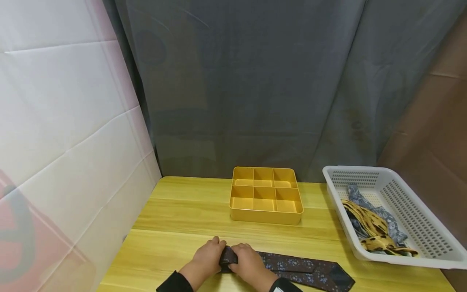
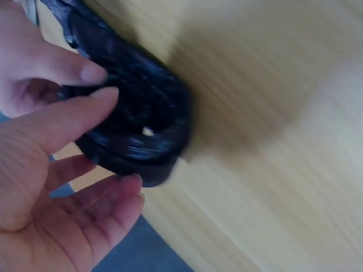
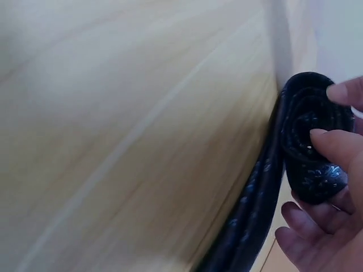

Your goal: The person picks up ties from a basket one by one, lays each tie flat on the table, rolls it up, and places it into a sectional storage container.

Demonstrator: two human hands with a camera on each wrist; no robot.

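Two hands at six o'clock on the wooden table [image 1: 175, 211], meeting over a dark patterned necktie [image 1: 292, 265]. Left hand [image 1: 206, 255] curled round the rolled-up end of it, thumb and fingers [image 2: 85, 110] closing on the coil from either side in the left wrist view. Right hand [image 1: 249, 263] pinching the same roll [image 3: 312, 136] from the other side, fingertips [image 3: 334, 144] pressed on the spiral edge (blurred in both wrist views, so the exact finger placement perhaps less tidy than it looks). Unrolled length of the tie lying flat on the tabletop, trailing away toward four o'clock and ending in its wide pointed tip. Dark sleeve cuffs just showing at the bottom edge.

Farther out, at twelve o'clock from the hands, a yellow divided box [image 1: 266, 194] with six compartments in two rows of three, well apart from the tie. Out at two o'clock, a white perforated basket [image 1: 419, 227] at the table's right edge, holding a yellow-and-black patterned tie [image 1: 368, 227] draped over a grey-blue one [image 1: 359, 196]. Beyond the table, a grey curtain [image 1: 255, 81] across the back and a white panel [image 1: 65, 121] at nine o'clock.
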